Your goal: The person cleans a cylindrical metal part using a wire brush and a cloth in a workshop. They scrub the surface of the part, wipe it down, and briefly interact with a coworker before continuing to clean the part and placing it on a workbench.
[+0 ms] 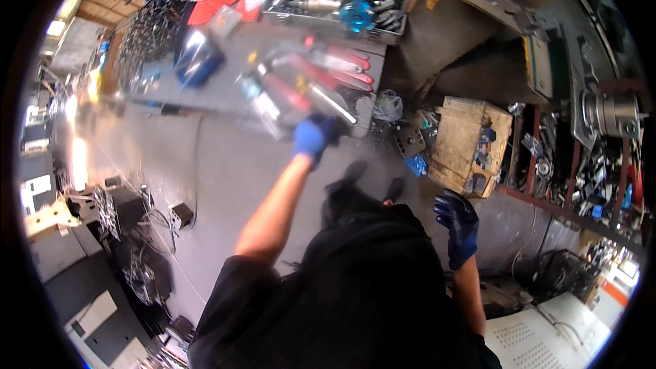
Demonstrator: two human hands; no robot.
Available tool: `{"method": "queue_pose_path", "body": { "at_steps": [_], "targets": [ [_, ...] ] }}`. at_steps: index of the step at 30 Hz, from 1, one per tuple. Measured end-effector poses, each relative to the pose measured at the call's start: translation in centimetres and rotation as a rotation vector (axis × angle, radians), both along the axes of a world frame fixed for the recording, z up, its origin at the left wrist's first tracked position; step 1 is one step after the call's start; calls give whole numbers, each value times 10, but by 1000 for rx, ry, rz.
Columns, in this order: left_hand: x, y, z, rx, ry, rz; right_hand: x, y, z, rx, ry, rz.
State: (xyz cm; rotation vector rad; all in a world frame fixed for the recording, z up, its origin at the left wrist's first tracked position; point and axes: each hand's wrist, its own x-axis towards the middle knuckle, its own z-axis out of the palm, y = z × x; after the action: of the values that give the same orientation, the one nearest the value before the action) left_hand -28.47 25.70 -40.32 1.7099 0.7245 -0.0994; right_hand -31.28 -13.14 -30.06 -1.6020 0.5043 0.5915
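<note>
My left hand (315, 138), in a blue glove, reaches to the near edge of a grey workbench (225, 99). Motion smears its fingers, so I cannot make out whether it holds anything. Just beyond it lie several red-handled hand tools (345, 68), a slim metal rod (335, 104) and a blurred pale cylindrical item (263, 102). Well away from the bench, my right hand (456, 225) hangs at my right side in a dark blue glove. Its fingers are loosely bent and a little apart, with nothing in them.
A tray of metal tool holders (328, 3) stands at the bench's back, beside red plastic pieces (215, 1). To the right are a worn cardboard box (465, 140) and a rack of metal parts (547, 157). Machine units (119, 212) stand on the floor at left.
</note>
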Motion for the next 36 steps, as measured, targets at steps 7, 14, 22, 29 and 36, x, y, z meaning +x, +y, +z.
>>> {"method": "queue_pose_path", "body": {
  "at_steps": [7,14,22,29,36],
  "targets": [
    [13,-9,-24,-190,40,-124,-49,-58,-1,226,-174,-211],
    [42,84,-145,-2,-22,-433,-108,-172,-36,44,-219,-436],
    [118,13,-174,1348,62,-1353,-170,-352,-55,86,-104,-882],
    [44,-397,-107,615,172,-1278,-171,-446,-58,247,-197,-870],
    [27,-587,-9,405,144,-1228,-104,-508,-34,167,-171,-591]
  ]
}}
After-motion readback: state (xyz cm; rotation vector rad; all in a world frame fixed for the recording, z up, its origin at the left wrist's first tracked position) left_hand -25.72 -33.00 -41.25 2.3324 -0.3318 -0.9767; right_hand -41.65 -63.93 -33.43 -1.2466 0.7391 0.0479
